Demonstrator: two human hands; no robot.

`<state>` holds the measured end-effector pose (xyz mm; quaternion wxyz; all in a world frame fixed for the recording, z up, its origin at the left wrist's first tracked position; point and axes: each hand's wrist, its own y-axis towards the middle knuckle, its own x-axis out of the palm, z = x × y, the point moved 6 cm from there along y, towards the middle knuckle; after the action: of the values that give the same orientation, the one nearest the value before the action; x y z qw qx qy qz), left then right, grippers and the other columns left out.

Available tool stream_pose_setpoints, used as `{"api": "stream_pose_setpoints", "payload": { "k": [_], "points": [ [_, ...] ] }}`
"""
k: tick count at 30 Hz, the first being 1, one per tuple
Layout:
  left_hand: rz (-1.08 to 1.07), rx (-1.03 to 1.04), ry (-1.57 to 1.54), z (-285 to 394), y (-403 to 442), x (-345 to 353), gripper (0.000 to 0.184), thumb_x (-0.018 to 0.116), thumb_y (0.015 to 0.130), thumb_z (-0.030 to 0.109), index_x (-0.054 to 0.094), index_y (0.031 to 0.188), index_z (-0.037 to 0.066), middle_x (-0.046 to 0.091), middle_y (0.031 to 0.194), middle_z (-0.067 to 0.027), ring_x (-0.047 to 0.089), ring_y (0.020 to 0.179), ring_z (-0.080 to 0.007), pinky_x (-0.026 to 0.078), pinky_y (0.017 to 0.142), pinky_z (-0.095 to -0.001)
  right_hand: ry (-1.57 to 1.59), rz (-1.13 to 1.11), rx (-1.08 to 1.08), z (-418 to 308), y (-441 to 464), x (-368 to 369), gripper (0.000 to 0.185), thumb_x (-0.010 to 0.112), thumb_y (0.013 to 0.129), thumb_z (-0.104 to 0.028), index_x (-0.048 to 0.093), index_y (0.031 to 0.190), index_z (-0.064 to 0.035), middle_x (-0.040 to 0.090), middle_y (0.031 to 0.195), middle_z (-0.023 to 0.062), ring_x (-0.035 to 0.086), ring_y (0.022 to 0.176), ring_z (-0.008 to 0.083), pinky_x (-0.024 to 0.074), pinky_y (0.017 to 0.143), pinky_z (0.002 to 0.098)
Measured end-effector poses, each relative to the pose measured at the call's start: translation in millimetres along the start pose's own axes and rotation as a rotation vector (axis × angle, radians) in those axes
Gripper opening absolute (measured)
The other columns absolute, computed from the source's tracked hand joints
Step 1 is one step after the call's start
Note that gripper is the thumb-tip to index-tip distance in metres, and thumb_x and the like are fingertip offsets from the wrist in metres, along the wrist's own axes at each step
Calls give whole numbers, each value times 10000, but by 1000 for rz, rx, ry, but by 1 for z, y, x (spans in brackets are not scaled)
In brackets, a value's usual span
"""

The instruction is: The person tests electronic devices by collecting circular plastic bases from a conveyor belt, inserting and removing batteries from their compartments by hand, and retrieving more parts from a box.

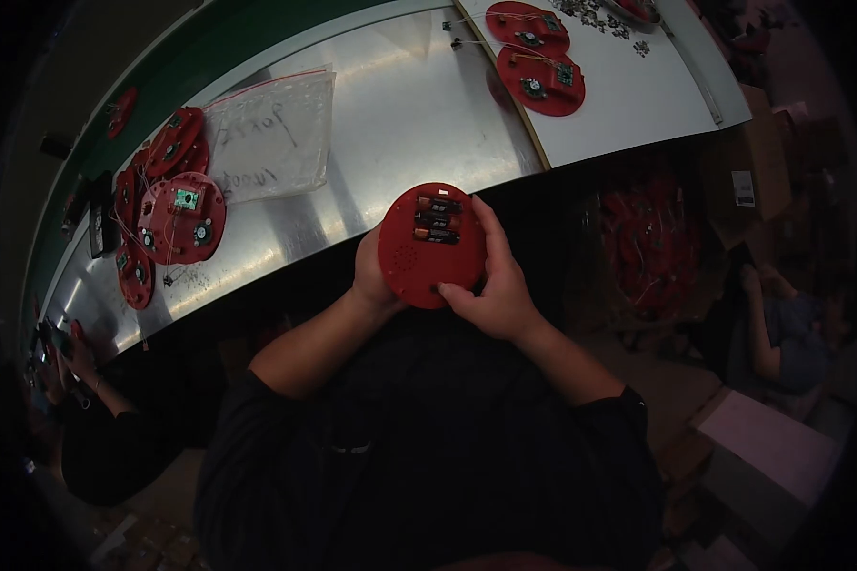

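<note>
Between my two hands is a round red plastic housing (424, 266), held in front of my body just off the table's near edge. Its face toward me has a compartment with several dark batteries (437, 221) and a patch of small speaker holes. My left hand (371, 271) grips its left side, with most of the fingers hidden behind it. My right hand (498, 285) wraps the right edge, and its thumb presses the lower part of the face.
Red discs with circuit boards and wires (183, 217) pile up at the table's left, beside a clear plastic bag (271, 133). More discs (543, 81) lie on a white board (628, 105). Co-workers sit at left and right. A bag of red parts (647, 243) stands below the table.
</note>
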<state>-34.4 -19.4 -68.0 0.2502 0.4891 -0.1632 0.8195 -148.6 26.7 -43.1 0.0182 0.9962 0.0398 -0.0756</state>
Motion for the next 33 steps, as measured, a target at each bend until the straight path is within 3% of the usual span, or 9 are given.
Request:
{"api": "stream_pose_setpoints", "payload": {
  "k": [5, 7, 14, 16, 19, 22, 24, 28, 33],
  "points": [
    [43, -7, 21, 8, 4, 3, 415, 305, 956, 227, 418, 1268, -22, 523, 1209, -181, 550, 1080, -289, 465, 928, -404, 544, 191, 124, 14, 7, -16, 657, 548, 883, -155, 172, 1395, 12, 419, 1288, 193, 470, 1166, 260, 398, 983, 372],
    [40, -11, 44, 18, 10, 5, 410, 309, 957, 223, 420, 1265, -23, 522, 1210, -182, 549, 1084, -286, 464, 929, -399, 762, 231, 278, 16, 9, -19, 519, 447, 959, -270, 263, 1343, 26, 448, 1252, 187, 501, 1118, 238, 423, 943, 363],
    [-131, 234, 350, 103, 35, 72, 414, 364, 951, 217, 381, 1276, -40, 508, 1227, -188, 549, 1088, -264, 460, 933, -379, 801, 114, 460, 14, 39, -21, 559, 375, 960, -456, 398, 1246, 25, 521, 1114, 146, 547, 990, 227, 474, 831, 362],
    [-231, 357, 748, 128, 39, 94, 434, 396, 943, 218, 369, 1285, -47, 507, 1220, -184, 546, 1084, -250, 462, 923, -365, 994, -112, 491, 14, 50, -10, 589, 307, 961, -498, 454, 1216, 12, 569, 1059, 149, 578, 933, 242, 488, 808, 385],
    [-326, 446, 1040, 151, 40, 126, 458, 420, 918, 209, 371, 1293, -50, 499, 1216, -190, 534, 1070, -241, 449, 898, -357, 1083, -164, 445, -12, 77, 0, 684, 316, 915, -597, 464, 1184, 15, 575, 1016, 145, 590, 903, 253, 496, 792, 389],
    [-565, 836, 1807, 157, 44, 149, 467, 542, 821, 148, 452, 1243, -31, 486, 1200, -243, 532, 1048, -341, 434, 898, -397, 1205, -222, 410, -30, 107, 11, 755, 294, 878, -669, 454, 1193, -2, 552, 1091, 163, 561, 989, 288, 468, 853, 435],
    [-666, 683, 2006, 123, 60, 126, 485, 635, 749, 147, 490, 1187, -2, 504, 1147, -222, 508, 1029, -378, 445, 883, -412, 1326, -247, 248, -48, 127, 17, 719, 231, 904, -643, 449, 1238, -45, 527, 1198, 152, 511, 1110, 300, 410, 954, 455],
    [-656, 501, 2190, 111, 83, 86, 504, 651, 729, 101, 474, 1193, 15, 490, 1162, -199, 498, 1037, -372, 436, 891, -422, 1338, -215, 356, -5, 161, 26, 635, 219, 941, -577, 456, 1245, -72, 519, 1221, 138, 500, 1135, 291, 404, 971, 438],
    [-598, 584, 2151, 120, 94, 78, 478, 652, 735, 127, 491, 1172, 22, 507, 1133, -192, 514, 1002, -360, 450, 874, -408, 1406, -149, 291, 2, 169, 33, 605, 245, 947, -556, 463, 1235, -70, 513, 1226, 129, 494, 1136, 285, 406, 971, 419]
  ]
}}
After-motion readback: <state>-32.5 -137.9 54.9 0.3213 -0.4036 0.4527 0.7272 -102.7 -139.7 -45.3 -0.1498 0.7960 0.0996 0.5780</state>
